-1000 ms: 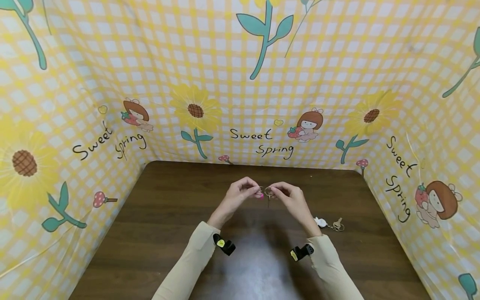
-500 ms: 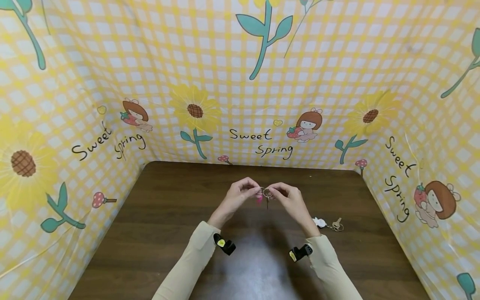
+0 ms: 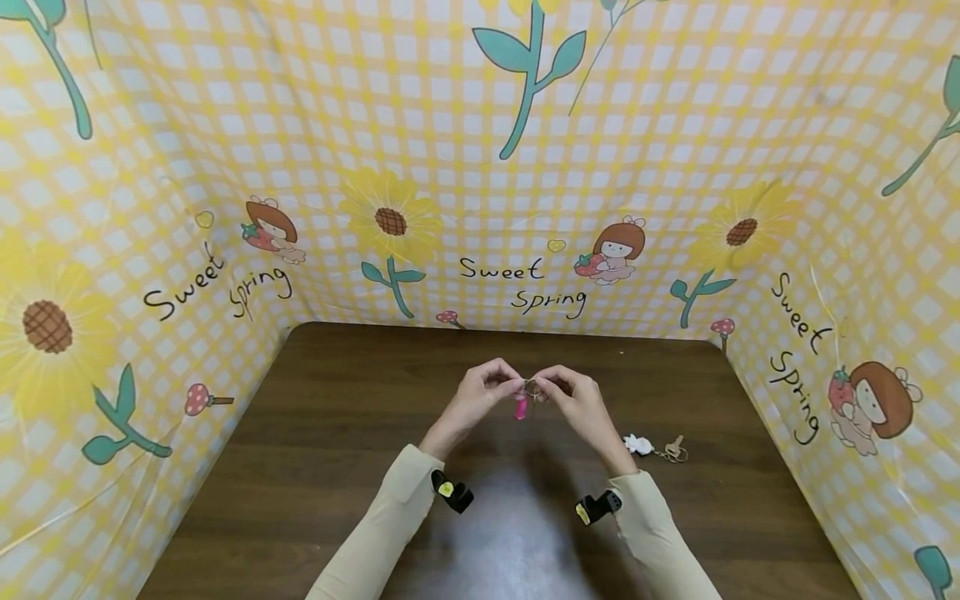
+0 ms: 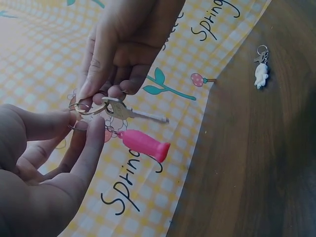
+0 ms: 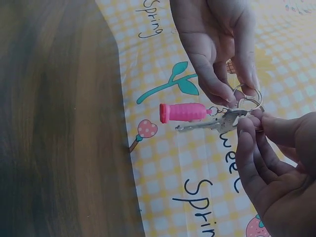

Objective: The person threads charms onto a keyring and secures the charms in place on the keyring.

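Above the table, my left hand (image 3: 482,389) pinches the metal ring of a pink charm (image 3: 521,407); in the left wrist view the charm (image 4: 144,144) dangles from a short chain. My right hand (image 3: 574,394) pinches another ring, which carries a silver key (image 4: 118,108). Both hands' fingertips are close together, and the two rings meet or overlap between them. In the right wrist view the key (image 5: 228,120) hangs beside the pink charm (image 5: 185,112). Fingertips partly hide the rings, so whether they are linked I cannot tell.
On the brown wooden table (image 3: 360,517), right of my right forearm, lies a white figure charm (image 3: 639,444) with a chain, ring and key (image 3: 677,447). Yellow checked cloth (image 3: 480,200) stands behind the table and at both sides.
The hands have drawn slightly closer together. The pink charm, at first mostly hidden by the left fingertips, now hangs down below them.
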`<control>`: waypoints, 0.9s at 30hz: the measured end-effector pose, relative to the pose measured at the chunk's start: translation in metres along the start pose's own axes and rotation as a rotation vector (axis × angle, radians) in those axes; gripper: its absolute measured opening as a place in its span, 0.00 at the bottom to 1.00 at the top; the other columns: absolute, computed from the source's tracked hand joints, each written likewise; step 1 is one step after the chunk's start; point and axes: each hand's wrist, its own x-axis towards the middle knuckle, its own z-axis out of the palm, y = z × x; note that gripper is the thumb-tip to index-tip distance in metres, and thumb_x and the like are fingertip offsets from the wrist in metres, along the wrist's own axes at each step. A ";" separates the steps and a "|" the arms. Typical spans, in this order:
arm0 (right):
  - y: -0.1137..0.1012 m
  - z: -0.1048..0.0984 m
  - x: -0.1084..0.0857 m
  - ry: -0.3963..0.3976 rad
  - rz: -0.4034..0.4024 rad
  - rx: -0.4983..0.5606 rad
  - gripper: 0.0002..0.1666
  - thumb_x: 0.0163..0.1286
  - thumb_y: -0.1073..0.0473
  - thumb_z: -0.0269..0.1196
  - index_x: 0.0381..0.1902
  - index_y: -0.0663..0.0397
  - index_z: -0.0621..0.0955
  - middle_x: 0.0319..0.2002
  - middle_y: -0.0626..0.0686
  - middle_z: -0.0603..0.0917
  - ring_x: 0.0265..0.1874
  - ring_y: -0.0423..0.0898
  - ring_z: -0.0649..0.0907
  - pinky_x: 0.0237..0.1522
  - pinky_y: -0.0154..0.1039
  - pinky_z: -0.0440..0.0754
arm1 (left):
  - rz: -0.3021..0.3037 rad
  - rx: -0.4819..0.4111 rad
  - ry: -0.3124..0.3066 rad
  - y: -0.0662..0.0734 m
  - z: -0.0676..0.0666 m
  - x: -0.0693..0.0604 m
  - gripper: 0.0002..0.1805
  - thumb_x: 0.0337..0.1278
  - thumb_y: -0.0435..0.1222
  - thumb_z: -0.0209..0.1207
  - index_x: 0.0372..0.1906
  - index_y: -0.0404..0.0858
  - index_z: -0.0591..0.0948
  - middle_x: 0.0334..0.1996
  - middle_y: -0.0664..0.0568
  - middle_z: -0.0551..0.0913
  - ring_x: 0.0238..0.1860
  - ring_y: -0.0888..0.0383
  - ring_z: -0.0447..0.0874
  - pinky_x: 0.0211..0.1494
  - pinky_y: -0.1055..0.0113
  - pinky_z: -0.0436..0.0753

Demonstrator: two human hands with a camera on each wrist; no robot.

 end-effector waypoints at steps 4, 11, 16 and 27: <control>0.002 0.000 -0.001 0.009 -0.006 -0.008 0.06 0.77 0.67 0.65 0.44 0.66 0.88 0.31 0.59 0.88 0.32 0.52 0.86 0.35 0.31 0.83 | -0.005 0.011 0.004 0.002 0.001 0.000 0.06 0.73 0.26 0.62 0.43 0.23 0.81 0.38 0.39 0.88 0.36 0.56 0.89 0.51 0.61 0.88; 0.003 0.002 -0.002 0.006 -0.036 -0.022 0.05 0.76 0.69 0.65 0.42 0.66 0.88 0.31 0.58 0.89 0.31 0.56 0.87 0.34 0.30 0.82 | 0.013 0.098 0.033 0.004 0.004 -0.001 0.05 0.70 0.25 0.65 0.36 0.25 0.82 0.36 0.40 0.90 0.34 0.59 0.88 0.44 0.67 0.87; 0.005 0.002 -0.003 0.013 -0.041 -0.035 0.04 0.75 0.71 0.66 0.41 0.65 0.88 0.31 0.57 0.89 0.30 0.51 0.87 0.35 0.35 0.85 | 0.061 0.192 0.040 0.004 0.005 -0.001 0.06 0.67 0.26 0.67 0.33 0.28 0.83 0.36 0.42 0.90 0.35 0.52 0.89 0.41 0.67 0.84; 0.007 0.006 -0.003 0.031 -0.031 -0.032 0.03 0.74 0.71 0.66 0.40 0.65 0.86 0.32 0.56 0.88 0.29 0.46 0.86 0.37 0.51 0.89 | 0.060 0.214 0.061 0.004 0.008 -0.002 0.07 0.60 0.28 0.74 0.35 0.29 0.86 0.32 0.44 0.89 0.32 0.47 0.88 0.38 0.61 0.85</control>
